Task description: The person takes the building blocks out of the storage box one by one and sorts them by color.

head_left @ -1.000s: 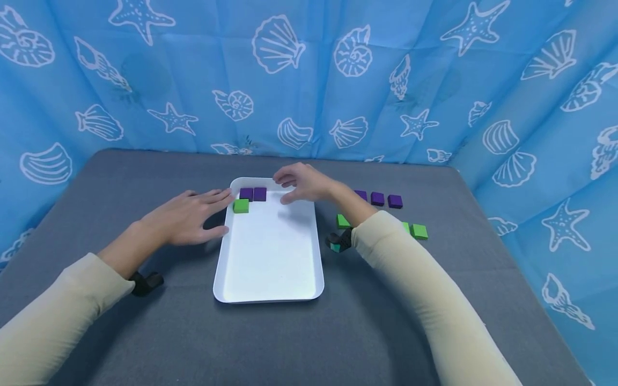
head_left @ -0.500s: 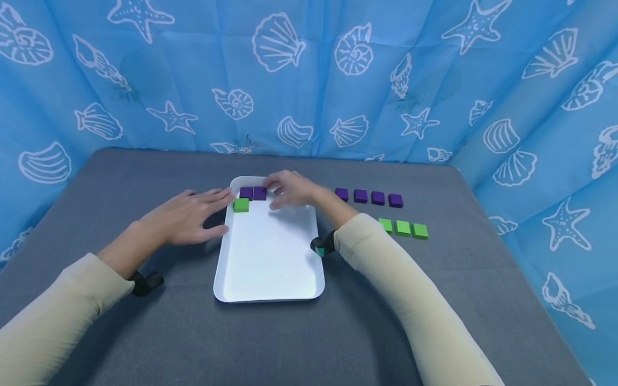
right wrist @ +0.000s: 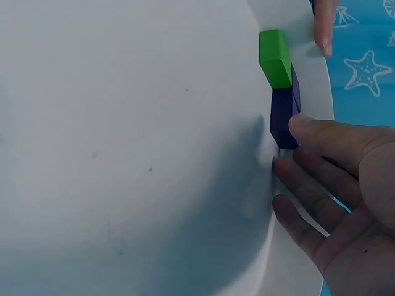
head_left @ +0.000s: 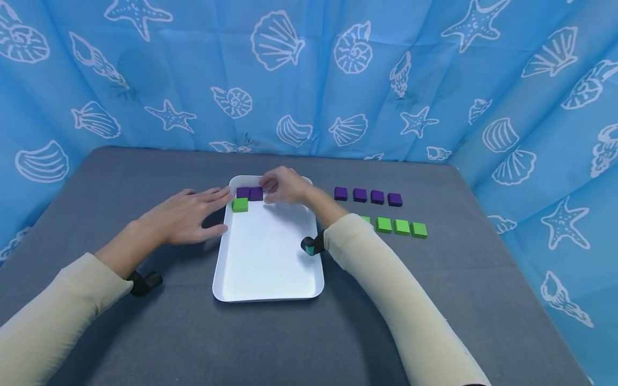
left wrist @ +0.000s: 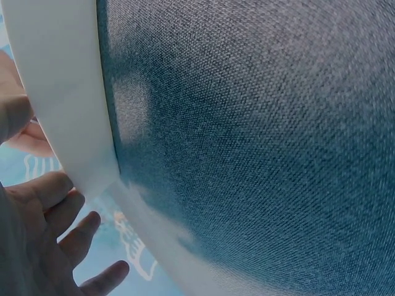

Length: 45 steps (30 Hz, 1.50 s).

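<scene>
On the white tray (head_left: pixel 270 257), two purple blocks (head_left: pixel 256 194) lie side by side in the far left corner, apparently touching. One green block (head_left: pixel 240 205) sits just in front of the left one. My right hand (head_left: pixel 288 187) reaches over the tray. In the right wrist view, its thumb touches the nearer purple block (right wrist: pixel 282 117) and the index fingertip is at the block's end; the other fingers are loosely extended along the tray wall. My left hand (head_left: pixel 188 219) is spread at the tray's left rim, fingertips at the edge, holding nothing.
Right of the tray, a row of purple blocks (head_left: pixel 359 195) lies on the grey table (head_left: pixel 458 279). A row of green blocks (head_left: pixel 402 227) lies in front of it, partly hidden by the right forearm. A blue seashell curtain (head_left: pixel 314 69) hangs behind.
My right hand has moved left across the tray to the purple blocks. Both purple blocks have shifted slightly left, nearer the tray's left wall. The left hand has stayed in place.
</scene>
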Each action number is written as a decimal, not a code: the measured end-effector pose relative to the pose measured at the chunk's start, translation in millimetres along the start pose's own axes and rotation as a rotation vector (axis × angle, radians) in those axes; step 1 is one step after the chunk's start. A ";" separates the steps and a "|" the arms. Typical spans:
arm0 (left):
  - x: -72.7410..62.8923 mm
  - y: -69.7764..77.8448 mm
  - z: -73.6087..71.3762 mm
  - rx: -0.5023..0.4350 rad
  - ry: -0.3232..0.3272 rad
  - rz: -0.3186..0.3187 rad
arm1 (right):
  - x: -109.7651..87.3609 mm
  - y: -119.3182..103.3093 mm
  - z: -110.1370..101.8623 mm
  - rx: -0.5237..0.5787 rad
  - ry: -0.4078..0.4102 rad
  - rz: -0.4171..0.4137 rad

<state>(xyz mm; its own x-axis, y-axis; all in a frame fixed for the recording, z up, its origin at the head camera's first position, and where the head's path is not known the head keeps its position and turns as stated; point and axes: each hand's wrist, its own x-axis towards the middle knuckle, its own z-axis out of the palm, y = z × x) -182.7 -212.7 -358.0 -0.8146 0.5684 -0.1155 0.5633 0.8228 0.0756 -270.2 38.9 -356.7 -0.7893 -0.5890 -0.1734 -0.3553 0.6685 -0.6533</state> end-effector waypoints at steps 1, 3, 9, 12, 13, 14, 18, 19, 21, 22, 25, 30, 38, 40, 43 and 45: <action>-0.1 0.1 -0.2 0.001 0.001 0.001 | 0.9 -0.8 1.3 -0.002 0.005 0.003; -0.3 0.1 -0.6 0.004 0.003 0.000 | 3.4 -1.2 4.2 -0.021 0.010 0.003; 0.0 0.1 -1.4 0.003 0.010 0.006 | 8.8 -0.5 10.6 -0.077 0.016 0.017; -0.1 0.0 -1.8 0.007 0.012 0.006 | 9.5 -1.1 11.5 -0.084 0.030 0.015; -0.4 -0.2 -1.7 0.009 0.012 0.005 | 9.6 -1.4 11.7 -0.085 0.033 0.013; -0.8 -0.3 -1.7 0.010 0.013 0.004 | 9.5 -1.8 11.8 -0.086 0.036 0.011; -1.5 0.0 -2.1 0.014 0.014 0.004 | 8.9 -3.1 12.4 -0.090 0.040 0.001; -1.7 0.0 -2.2 0.015 0.014 0.004 | 8.5 -3.5 12.5 -0.095 0.040 -0.003; -1.5 0.4 -2.7 0.013 0.013 0.006 | 7.9 -3.8 12.6 -0.105 0.038 -0.013; -1.5 0.5 -2.8 0.012 0.012 0.006 | 7.5 -4.0 12.3 -0.111 0.035 -0.016; -0.9 0.9 -2.7 0.009 0.007 0.004 | 5.1 -4.5 10.8 -0.122 0.019 -0.022; 0.3 1.3 -1.8 0.009 0.001 0.004 | -0.9 -1.8 2.9 -0.143 0.000 -0.044; -2.0 -0.7 -0.5 0.012 -0.003 -0.001 | -15.8 1.0 -20.4 -0.206 0.002 -0.097; -1.8 -1.1 0.2 0.012 -0.003 0.000 | -22.1 1.5 -27.3 -0.215 -0.004 -0.104; -1.5 -1.4 1.7 0.004 0.002 0.003 | -34.8 5.3 -36.8 -0.230 -0.010 -0.121; -1.7 -1.3 2.3 -0.003 0.005 0.007 | -44.8 9.3 -42.7 -0.233 -0.009 -0.134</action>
<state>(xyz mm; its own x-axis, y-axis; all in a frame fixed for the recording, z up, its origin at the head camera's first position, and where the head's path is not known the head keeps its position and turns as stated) -181.8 -214.8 -360.2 -0.8114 0.5742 -0.1096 0.5687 0.8187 0.0790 -259.5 90.9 -323.5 -0.7235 -0.6824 -0.1046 -0.5627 0.6706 -0.4834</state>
